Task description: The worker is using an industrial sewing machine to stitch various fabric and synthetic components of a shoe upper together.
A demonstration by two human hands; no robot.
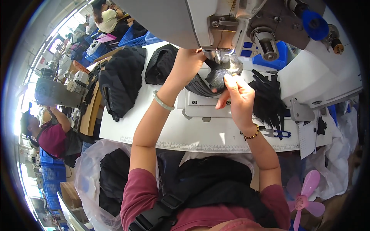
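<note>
A dark grey-black fabric piece [219, 78] lies bunched and curved under the head of a white sewing machine [223, 23], close to the lit needle area. My left hand [188, 63] is closed on its far left part, with the fingertips partly hidden by the machine head. Nearer to me on the right, my right hand [239, 94] pinches the edge of the same fabric between thumb and forefinger. The stitching point itself is mostly covered by the presser parts and cloth.
Black fabric strips [266, 98] are heaped right of the machine bed, near blue-handled thread snips [275, 133]. Folded black pieces [122, 79] lie at the left. A ruler tape [200, 147] lines the table's front edge. A pink fan [304, 202] stands lower right; co-workers [52, 134] sit left.
</note>
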